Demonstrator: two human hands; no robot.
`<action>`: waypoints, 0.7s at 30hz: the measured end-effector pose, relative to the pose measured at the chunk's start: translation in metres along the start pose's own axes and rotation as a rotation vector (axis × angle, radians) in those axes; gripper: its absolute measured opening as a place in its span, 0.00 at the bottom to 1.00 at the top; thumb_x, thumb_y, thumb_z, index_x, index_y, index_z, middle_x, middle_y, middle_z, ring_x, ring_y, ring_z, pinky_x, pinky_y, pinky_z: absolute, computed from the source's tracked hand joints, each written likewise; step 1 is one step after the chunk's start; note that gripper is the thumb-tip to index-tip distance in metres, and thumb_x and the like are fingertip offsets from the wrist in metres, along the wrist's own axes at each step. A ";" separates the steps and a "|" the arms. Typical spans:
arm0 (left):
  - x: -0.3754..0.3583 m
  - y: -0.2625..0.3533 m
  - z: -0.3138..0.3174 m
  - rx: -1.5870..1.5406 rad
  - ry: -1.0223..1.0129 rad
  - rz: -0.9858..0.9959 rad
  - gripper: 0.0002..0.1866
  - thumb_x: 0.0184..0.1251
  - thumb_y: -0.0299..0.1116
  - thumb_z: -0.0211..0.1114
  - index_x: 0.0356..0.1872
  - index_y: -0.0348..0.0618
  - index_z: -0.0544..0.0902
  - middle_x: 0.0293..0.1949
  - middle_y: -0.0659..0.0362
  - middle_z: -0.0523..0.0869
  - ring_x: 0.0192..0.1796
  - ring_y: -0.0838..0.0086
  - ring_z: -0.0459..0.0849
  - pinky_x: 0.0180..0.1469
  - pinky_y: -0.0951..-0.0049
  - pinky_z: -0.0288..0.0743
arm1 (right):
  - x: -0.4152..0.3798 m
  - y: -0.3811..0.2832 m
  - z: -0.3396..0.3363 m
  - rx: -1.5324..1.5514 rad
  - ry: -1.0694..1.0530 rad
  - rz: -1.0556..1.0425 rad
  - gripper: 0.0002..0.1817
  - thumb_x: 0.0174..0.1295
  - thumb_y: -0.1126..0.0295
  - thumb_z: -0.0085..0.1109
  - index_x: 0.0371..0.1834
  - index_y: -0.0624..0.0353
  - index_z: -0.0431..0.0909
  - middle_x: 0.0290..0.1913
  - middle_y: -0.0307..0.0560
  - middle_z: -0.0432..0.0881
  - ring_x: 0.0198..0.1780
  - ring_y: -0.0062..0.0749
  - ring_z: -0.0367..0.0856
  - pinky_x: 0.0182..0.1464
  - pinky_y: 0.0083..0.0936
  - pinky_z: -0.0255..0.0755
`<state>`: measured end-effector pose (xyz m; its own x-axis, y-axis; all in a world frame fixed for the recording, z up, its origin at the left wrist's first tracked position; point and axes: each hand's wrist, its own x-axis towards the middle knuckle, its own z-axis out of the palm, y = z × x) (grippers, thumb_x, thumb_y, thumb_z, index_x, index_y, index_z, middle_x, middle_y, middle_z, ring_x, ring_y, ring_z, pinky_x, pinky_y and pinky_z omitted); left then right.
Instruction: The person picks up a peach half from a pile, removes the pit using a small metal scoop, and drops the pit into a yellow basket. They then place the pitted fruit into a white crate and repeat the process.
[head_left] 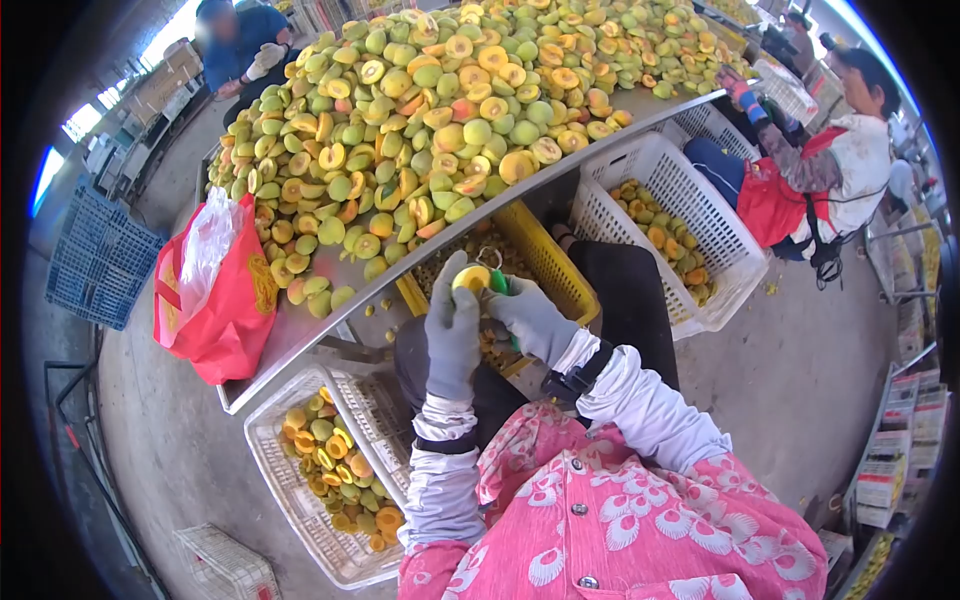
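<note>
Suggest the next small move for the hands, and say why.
Probably have the right hand work the green tool gently into the fruit's yellow face: the left hand holds the fruit with that face exposed, and the right hand grips the tool close beside it. Whether they touch is unclear.

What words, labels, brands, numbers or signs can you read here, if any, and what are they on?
None can be read.
Red bag: yellow print, too unclear to read.
Stacked containers at the right edge: reddish markings, too small and blurred to read.
</note>
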<state>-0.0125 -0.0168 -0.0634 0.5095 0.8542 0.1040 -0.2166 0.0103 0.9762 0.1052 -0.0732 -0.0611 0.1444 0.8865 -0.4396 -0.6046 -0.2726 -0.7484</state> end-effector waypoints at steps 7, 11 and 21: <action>0.003 -0.006 -0.017 -0.431 0.025 -0.159 0.25 0.82 0.49 0.45 0.64 0.39 0.73 0.49 0.57 0.81 0.50 0.71 0.80 0.53 0.72 0.79 | -0.010 -0.002 -0.015 -0.796 0.338 -0.505 0.15 0.66 0.57 0.63 0.42 0.58 0.76 0.27 0.47 0.80 0.24 0.28 0.78 0.29 0.29 0.72; 0.003 -0.009 -0.024 0.557 -0.001 0.210 0.23 0.82 0.48 0.46 0.60 0.38 0.74 0.51 0.54 0.81 0.51 0.68 0.81 0.56 0.66 0.79 | -0.022 -0.002 -0.012 -0.682 0.261 -0.330 0.14 0.68 0.57 0.62 0.42 0.57 0.76 0.26 0.43 0.79 0.24 0.26 0.78 0.29 0.26 0.71; 0.009 -0.020 -0.018 -0.572 0.145 -0.060 0.15 0.78 0.29 0.46 0.55 0.29 0.73 0.50 0.47 0.79 0.52 0.62 0.81 0.57 0.59 0.80 | -0.040 -0.011 0.012 -0.369 0.012 -0.020 0.15 0.72 0.55 0.57 0.47 0.55 0.74 0.27 0.36 0.76 0.20 0.17 0.73 0.23 0.16 0.68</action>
<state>-0.0185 0.0000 -0.0857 0.4248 0.9052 -0.0145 -0.6255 0.3051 0.7181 0.0969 -0.1017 -0.0293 0.1637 0.8894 -0.4268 -0.2786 -0.3734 -0.8849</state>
